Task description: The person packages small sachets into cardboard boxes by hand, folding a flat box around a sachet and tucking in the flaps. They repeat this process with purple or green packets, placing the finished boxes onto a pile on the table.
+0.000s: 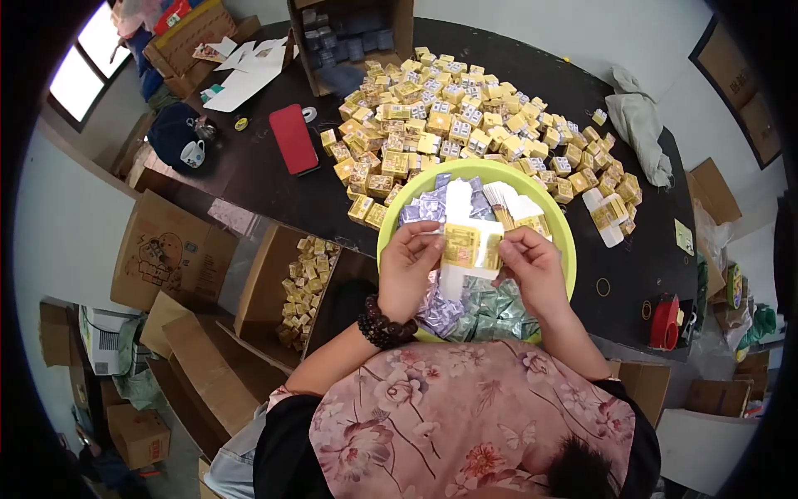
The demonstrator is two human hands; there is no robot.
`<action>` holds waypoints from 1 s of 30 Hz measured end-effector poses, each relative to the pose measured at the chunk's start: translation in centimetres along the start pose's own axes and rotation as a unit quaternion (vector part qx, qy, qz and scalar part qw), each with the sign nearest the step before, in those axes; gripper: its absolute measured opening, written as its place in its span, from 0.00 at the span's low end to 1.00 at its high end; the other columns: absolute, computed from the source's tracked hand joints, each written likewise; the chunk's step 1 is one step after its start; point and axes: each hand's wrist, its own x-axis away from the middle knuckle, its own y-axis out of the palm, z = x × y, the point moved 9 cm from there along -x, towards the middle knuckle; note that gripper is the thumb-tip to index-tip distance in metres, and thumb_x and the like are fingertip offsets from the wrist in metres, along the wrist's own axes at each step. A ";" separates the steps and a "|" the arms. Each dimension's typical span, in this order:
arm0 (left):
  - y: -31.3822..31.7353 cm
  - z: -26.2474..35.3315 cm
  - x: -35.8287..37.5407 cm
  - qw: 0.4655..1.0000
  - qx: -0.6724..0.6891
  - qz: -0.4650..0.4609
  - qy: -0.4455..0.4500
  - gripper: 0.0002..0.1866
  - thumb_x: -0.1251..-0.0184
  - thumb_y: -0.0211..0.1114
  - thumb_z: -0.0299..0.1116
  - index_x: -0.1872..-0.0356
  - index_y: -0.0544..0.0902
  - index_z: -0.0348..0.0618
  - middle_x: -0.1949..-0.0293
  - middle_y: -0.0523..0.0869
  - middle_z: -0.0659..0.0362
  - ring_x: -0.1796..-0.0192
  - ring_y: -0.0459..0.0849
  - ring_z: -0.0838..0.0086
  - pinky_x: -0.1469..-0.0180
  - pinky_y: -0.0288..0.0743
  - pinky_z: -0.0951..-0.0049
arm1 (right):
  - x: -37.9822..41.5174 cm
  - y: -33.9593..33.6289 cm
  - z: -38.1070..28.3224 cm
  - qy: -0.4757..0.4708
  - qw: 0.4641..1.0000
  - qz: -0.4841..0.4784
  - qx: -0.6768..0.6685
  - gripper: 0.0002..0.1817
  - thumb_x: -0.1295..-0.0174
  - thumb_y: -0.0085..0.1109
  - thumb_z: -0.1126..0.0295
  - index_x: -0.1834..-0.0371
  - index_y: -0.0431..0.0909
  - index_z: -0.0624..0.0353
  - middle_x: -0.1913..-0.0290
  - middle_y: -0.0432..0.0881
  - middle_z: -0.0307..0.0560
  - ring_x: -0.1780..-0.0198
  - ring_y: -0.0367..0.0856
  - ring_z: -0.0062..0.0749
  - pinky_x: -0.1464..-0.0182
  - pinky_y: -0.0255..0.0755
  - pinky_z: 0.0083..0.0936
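Observation:
Between my left hand (410, 270) and my right hand (534, 270) is an unfolded small cardboard box (462, 248), yellow printed with white flaps. The fingers of both hands pinch its opposite side edges. It is held above a yellow-green basin (568, 249) resting against my lap and the table edge. Inside the basin lie purple foil packets (439, 313) and green foil packets (496, 309). A stack of flat box blanks (511, 206) leans at the basin's far right, just beyond my right hand.
A large heap of small yellow boxes (457, 116) covers the table (349, 224) beyond the basin. A red case (293, 139), a mug (193, 154) and a red tape dispenser (665, 322) stand around it. At my left, an open carton (278, 266) holds more small boxes.

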 end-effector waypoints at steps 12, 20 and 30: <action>1.3 0.8 1.4 0.997 -0.049 -0.065 0.009 0.21 0.33 0.63 0.21 0.41 0.71 0.29 0.46 0.81 0.52 0.44 0.80 0.74 0.43 0.75 0.77 | -0.5 2.1 2.5 -0.054 0.998 -0.013 -0.007 0.18 0.36 0.60 0.78 0.45 0.68 0.65 0.45 0.76 0.47 0.46 0.80 0.30 0.48 0.79 0.24; 1.6 1.6 1.7 0.992 -0.053 -0.113 -0.002 0.23 0.35 0.63 0.18 0.39 0.70 0.32 0.46 0.80 0.53 0.44 0.80 0.74 0.44 0.76 0.77 | 0.2 2.7 0.0 -0.131 0.985 -0.068 0.091 0.18 0.39 0.59 0.83 0.45 0.72 0.63 0.41 0.70 0.44 0.40 0.74 0.29 0.42 0.73 0.23; 2.0 2.1 2.2 0.978 -0.148 -0.146 0.021 0.16 0.37 0.63 0.15 0.49 0.73 0.33 0.45 0.74 0.54 0.48 0.81 0.75 0.55 0.79 0.81 | -0.1 3.0 2.0 -0.031 0.991 -0.127 0.000 0.09 0.38 0.61 0.80 0.55 0.77 0.62 0.41 0.69 0.45 0.46 0.74 0.25 0.41 0.71 0.24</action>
